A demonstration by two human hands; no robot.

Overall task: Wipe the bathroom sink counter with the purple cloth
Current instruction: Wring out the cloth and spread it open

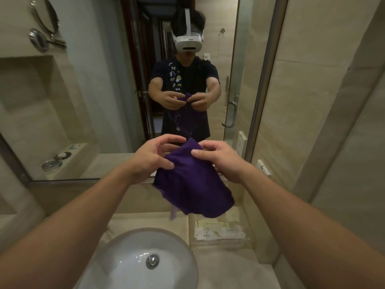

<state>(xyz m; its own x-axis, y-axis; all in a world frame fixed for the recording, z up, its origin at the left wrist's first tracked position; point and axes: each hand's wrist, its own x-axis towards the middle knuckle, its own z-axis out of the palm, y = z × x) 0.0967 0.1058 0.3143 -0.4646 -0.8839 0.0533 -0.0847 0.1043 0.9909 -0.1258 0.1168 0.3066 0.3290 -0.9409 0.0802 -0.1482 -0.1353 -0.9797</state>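
Both the left hand point(149, 158) and right hand point(220, 159) pinch the purple cloth point(193, 184) aloft between them; wiping not begun, and lowering it onto the tabletop point(229, 268) below seems next.

I see the purple cloth point(192, 184) bunched and hanging in mid-air above the counter point(227, 265) — deep violet, crumpled, a pale tag dangling at its lower left. Beige stone counter below — white oval sink point(133, 265) set in it.

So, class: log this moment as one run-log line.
phase: pre-wipe | hands: left hand and right hand hold purple cloth | counter: untouched
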